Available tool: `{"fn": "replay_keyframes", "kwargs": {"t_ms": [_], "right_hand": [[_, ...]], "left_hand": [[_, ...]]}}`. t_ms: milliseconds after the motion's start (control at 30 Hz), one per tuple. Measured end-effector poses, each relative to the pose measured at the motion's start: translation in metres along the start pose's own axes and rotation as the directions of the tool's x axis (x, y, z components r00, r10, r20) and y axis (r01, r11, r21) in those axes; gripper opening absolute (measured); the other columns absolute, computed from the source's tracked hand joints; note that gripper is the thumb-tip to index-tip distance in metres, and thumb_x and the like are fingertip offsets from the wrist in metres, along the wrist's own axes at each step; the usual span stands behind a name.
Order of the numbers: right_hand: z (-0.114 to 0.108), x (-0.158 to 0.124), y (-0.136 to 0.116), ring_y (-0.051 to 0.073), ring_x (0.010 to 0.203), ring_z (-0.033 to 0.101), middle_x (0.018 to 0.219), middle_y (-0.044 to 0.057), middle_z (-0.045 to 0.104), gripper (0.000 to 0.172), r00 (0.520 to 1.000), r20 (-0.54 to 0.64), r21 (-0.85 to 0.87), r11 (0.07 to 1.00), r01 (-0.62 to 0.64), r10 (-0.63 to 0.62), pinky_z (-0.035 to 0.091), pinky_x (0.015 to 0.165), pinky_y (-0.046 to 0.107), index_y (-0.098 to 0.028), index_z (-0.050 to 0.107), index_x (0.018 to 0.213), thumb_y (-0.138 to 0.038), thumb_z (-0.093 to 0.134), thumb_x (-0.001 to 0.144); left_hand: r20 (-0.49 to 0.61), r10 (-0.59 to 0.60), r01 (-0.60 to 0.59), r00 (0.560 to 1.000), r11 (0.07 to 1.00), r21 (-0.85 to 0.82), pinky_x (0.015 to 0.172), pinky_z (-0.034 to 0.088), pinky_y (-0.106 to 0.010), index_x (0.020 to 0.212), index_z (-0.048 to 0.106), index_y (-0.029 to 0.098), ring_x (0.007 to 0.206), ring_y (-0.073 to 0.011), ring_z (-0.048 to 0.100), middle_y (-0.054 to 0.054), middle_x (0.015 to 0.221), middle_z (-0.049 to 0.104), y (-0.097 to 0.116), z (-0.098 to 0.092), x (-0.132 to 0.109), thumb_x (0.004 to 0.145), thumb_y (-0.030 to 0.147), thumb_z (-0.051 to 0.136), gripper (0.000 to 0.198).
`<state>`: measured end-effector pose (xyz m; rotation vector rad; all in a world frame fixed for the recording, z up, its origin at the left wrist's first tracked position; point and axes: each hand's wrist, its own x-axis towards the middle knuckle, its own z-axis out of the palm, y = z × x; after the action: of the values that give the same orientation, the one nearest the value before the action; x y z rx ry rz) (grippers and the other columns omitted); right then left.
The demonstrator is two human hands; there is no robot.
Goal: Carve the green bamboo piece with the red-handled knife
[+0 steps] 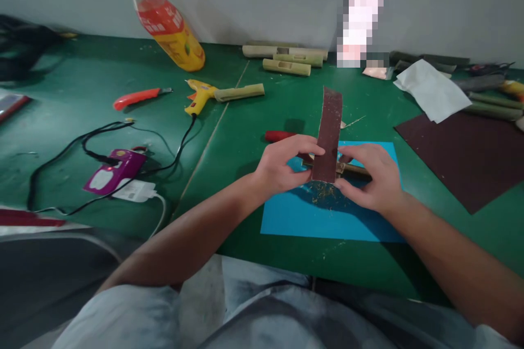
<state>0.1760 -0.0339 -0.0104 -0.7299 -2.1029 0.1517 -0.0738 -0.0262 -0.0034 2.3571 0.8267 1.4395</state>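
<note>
My left hand [282,168] and my right hand [370,177] meet over a blue sheet [298,218] on the green table [245,120]. Between them stands a dark brown strip of sandpaper [329,131], upright, its lower end pinched by the fingers of both hands. A thin bamboo stick [354,169] lies across under the strip, with my right hand's fingers closed over it. Fine shavings [321,193] are scattered on the blue sheet just below the hands. A red-handled tool [278,135] lies behind my left hand.
A yellow glue gun [198,95], a red cutter [137,98], a tilted drink bottle [170,27] and cut bamboo pieces [286,57] lie farther back. Cables and a purple device [114,170] sit at left. A large brown sandpaper sheet [466,158] and white paper [432,90] are at right.
</note>
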Motion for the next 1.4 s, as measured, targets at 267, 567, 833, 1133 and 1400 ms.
{"fn": "replay_keyframes", "kwargs": {"t_ms": [267, 567, 833, 1133, 1400], "right_hand": [[0.001, -0.001, -0.011, 0.030, 0.115, 0.076, 0.124, 0.011, 0.078, 0.042, 0.994, 0.013, 0.124, 0.986, -0.108, 0.107, 0.060, 0.096, 0.046, -0.028, 0.067, 0.127, -0.042, 0.081, 0.090], [0.022, 0.000, -0.034, 0.018, 0.100, 0.074, 0.110, 0.004, 0.075, 0.021, 0.816, -0.041, 0.622, 0.654, -0.430, 0.577, 0.061, 0.085, 0.035, -0.027, 0.065, 0.099, -0.029, 0.083, 0.089], [0.025, 0.007, -0.032, 0.015, 0.075, 0.069, 0.090, -0.001, 0.075, 0.048, 0.707, 0.093, 0.730, 0.435, -0.527, 0.701, 0.060, 0.068, 0.031, -0.030, 0.067, 0.122, -0.044, 0.088, 0.082], [0.018, 0.007, -0.031, 0.015, 0.070, 0.067, 0.086, 0.000, 0.076, 0.030, 0.709, 0.228, 0.689, 0.404, -0.602, 0.667, 0.058, 0.066, 0.032, -0.024, 0.076, 0.100, -0.043, 0.088, 0.080], [0.016, 0.011, -0.034, 0.013, 0.058, 0.064, 0.069, -0.003, 0.070, 0.027, 0.662, 0.282, 0.682, 0.340, -0.648, 0.695, 0.055, 0.057, 0.029, -0.024, 0.073, 0.085, -0.047, 0.087, 0.079]], "left_hand": [[-0.030, 0.077, -0.079, 0.997, 0.992, -0.103, 0.088, 0.064, -0.028, 0.102, 0.076, 0.020, 0.100, -0.0184, 0.080, -0.008, 0.107, 0.083, 0.002, 0.006, -0.001, 0.090, 0.031, 0.086, 0.018], [-0.130, -0.180, 0.157, 0.975, 0.973, -0.168, 0.067, 0.057, -0.025, 0.080, 0.069, 0.019, 0.073, -0.0131, 0.070, -0.001, 0.079, 0.074, 0.022, 0.017, 0.003, 0.087, 0.033, 0.088, 0.024], [-0.115, -0.571, 0.491, 0.813, 0.777, -0.394, 0.061, 0.056, -0.021, 0.103, 0.064, 0.021, 0.073, -0.0119, 0.070, 0.002, 0.083, 0.071, 0.032, 0.026, 0.004, 0.073, 0.047, 0.097, 0.052], [-0.096, -0.637, 0.532, 0.765, 0.707, -0.466, 0.055, 0.055, -0.018, 0.108, 0.065, 0.021, 0.066, -0.0097, 0.068, 0.005, 0.076, 0.069, 0.036, 0.028, 0.005, 0.073, 0.029, 0.096, 0.048], [-0.113, -0.609, 0.512, 0.785, 0.740, -0.437, 0.053, 0.053, -0.018, 0.111, 0.065, 0.022, 0.064, -0.0092, 0.067, 0.006, 0.075, 0.067, 0.035, 0.029, 0.003, 0.075, 0.025, 0.092, 0.045]]}}
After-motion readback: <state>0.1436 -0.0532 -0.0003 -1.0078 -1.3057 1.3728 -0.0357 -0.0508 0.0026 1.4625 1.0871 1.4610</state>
